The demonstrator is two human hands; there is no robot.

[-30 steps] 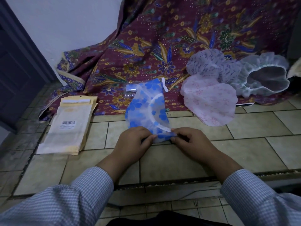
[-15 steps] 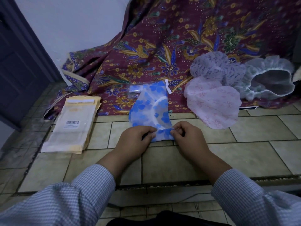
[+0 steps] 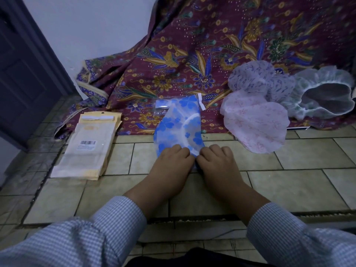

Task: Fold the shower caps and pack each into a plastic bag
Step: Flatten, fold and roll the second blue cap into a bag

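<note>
1. The blue flowered shower cap lies half on the tiled floor, half on the batik cloth. It looks already slid into a clear plastic bag, whose white strip sticks out at the cap's far end, though the film is hard to make out.
2. Both hands work the cap's near end, I'd guess to flatten or tuck it so the bag can close.
3. The left hand has its fingers curled together, pinching the cap's near edge.
4. The right hand, touching the left, curls in the same way and grips the same edge; the fingertips themselves are hidden.
5. Left of the cap, well apart, a stack of empty bags waits within reach.
6. Right of the cap, the pink cap, the lilac cap and the white cap sit unfolded, seemingly next in line.
</note>
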